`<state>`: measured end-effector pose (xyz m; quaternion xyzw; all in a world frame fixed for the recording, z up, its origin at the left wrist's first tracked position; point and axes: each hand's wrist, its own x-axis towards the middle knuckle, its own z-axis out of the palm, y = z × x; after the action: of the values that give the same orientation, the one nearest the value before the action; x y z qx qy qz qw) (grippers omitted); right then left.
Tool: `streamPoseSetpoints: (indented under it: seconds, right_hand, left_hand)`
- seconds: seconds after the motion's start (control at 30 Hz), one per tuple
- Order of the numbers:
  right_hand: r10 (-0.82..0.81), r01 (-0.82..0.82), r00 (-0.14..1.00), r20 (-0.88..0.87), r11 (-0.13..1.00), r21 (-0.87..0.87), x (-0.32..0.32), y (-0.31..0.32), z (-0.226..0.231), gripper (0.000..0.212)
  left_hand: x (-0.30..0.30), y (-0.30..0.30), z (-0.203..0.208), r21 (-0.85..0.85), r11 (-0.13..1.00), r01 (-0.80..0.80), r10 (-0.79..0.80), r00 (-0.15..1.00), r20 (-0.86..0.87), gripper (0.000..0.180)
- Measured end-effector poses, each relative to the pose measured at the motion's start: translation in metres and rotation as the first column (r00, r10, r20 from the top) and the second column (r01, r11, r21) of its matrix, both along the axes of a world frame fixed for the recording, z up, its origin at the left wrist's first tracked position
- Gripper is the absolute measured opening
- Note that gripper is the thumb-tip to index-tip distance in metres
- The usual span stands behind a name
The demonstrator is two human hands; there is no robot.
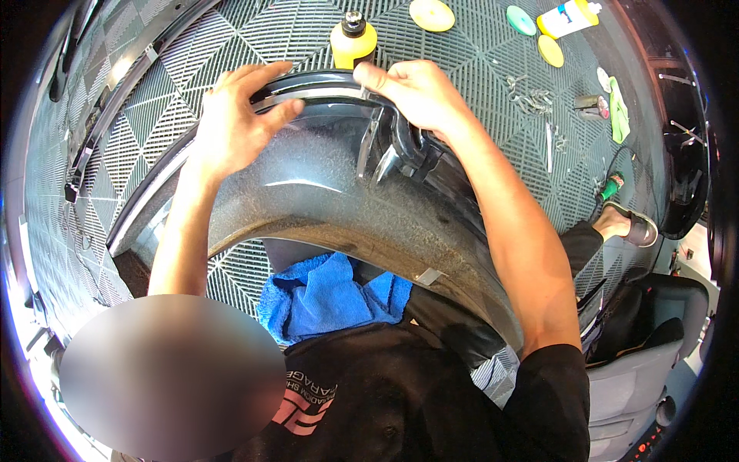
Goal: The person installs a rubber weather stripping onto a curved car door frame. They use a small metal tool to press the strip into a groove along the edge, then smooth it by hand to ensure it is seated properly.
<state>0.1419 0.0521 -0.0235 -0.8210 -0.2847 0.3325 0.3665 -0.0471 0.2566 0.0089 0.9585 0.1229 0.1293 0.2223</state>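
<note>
In the head view, a large, curved dark panel (pixel 331 165) is seen below and between the hands, its arched rim uppermost. The left hand (pixel 231 123) is held loosely open at the rim, its fingers and thumb parted on either side of it; whether it is pinched cannot be told. By the right hand (pixel 423 92), the same rim is gripped farther right, with the thumb laid over its top. A yellow bottle (pixel 353 50) is placed just beyond the rim, between the hands. Beyond the right hand, a round yellow pad (pixel 433 15) is seen, and farther right a green pad (pixel 521 21). To the right of that hand, metal pieces (pixel 535 100) and a green cloth (pixel 618 112) are scattered. Well below both hands, a blue cloth (pixel 331 296) is bunched.
</note>
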Motion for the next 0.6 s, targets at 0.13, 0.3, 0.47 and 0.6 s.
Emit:
streamPoseSetpoints:
  seconds: [0.13, 0.3, 0.47, 0.6]
  right_hand:
    - [-0.014, 0.044, 0.966, -0.257, 0.992, 0.115, 0.011, -0.005, 0.001, 0.086]
    - [0.055, -0.026, 0.981, -0.185, 0.987, 0.157, 0.005, -0.005, 0.015, 0.085]
    - [0.375, -0.332, 0.867, -0.328, 0.926, 0.182, 0.035, -0.007, 0.017, 0.048]
    - [0.454, -0.421, 0.86, -0.232, 0.889, 0.178, 0.036, 0.005, 0.016, 0.051]
  left_hand:
    - [0.024, -0.027, 0.001, 0.094, 0.994, 0.062, -0.074, 0.988, 0.136, 0.041]
    - [0.048, -0.058, -0.013, 0.046, 0.999, -0.014, 0.011, 0.997, 0.075, 0.037]
    - [0.055, -0.049, -0.021, -0.156, 0.987, 0.036, -0.026, 0.998, 0.065, 0.025]
    - [0.054, -0.045, -0.024, -0.286, 0.958, 0.033, -0.02, 0.999, 0.05, 0.02]
